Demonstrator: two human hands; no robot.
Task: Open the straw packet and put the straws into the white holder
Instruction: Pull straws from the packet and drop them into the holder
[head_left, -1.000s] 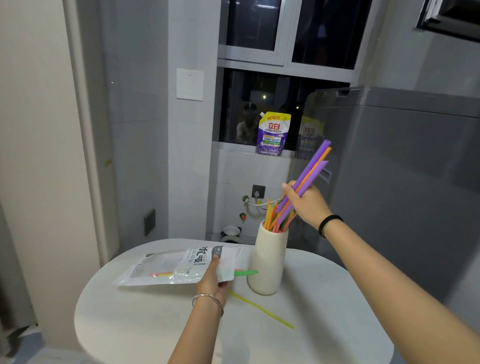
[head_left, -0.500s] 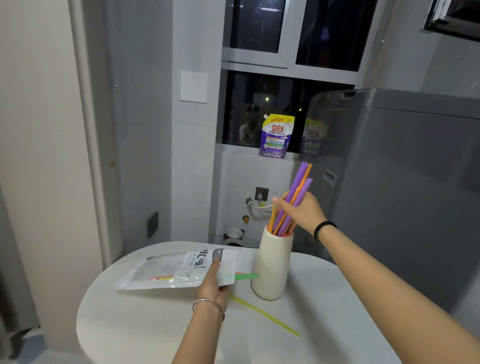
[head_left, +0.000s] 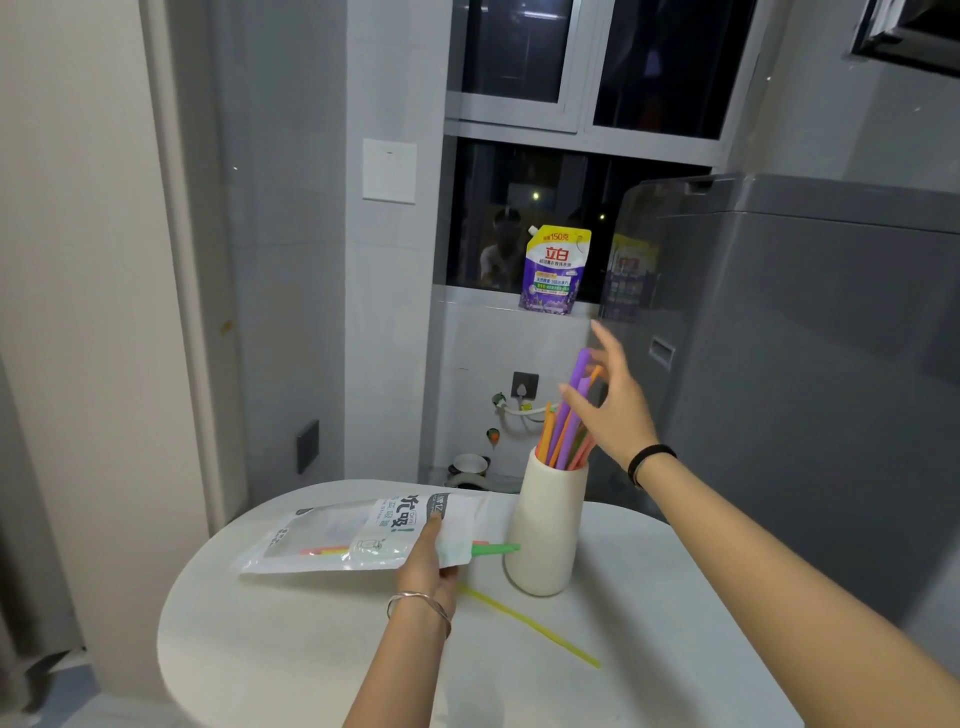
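Observation:
The white holder (head_left: 545, 535) stands upright on the round white table (head_left: 311, 639), with several purple and orange straws (head_left: 566, 421) leaning out of its mouth. My right hand (head_left: 610, 400) hovers just right of the straw tops, fingers spread, holding nothing. My left hand (head_left: 428, 564) grips the open end of the straw packet (head_left: 353, 535), which lies flat on the table left of the holder. A green straw (head_left: 496, 549) pokes out of the packet mouth and a few coloured straws show inside. A thin yellow straw (head_left: 530, 626) lies loose on the table in front of the holder.
A grey washing machine (head_left: 810, 374) stands close on the right, behind my right arm. A purple detergent pouch (head_left: 555, 270) sits on the window sill behind. The wall with a socket and hose is behind the table; a pale wall is on the left.
My right hand lowered the purple and orange straws into the holder, then let go and opened beside them. My left hand stayed on the packet.

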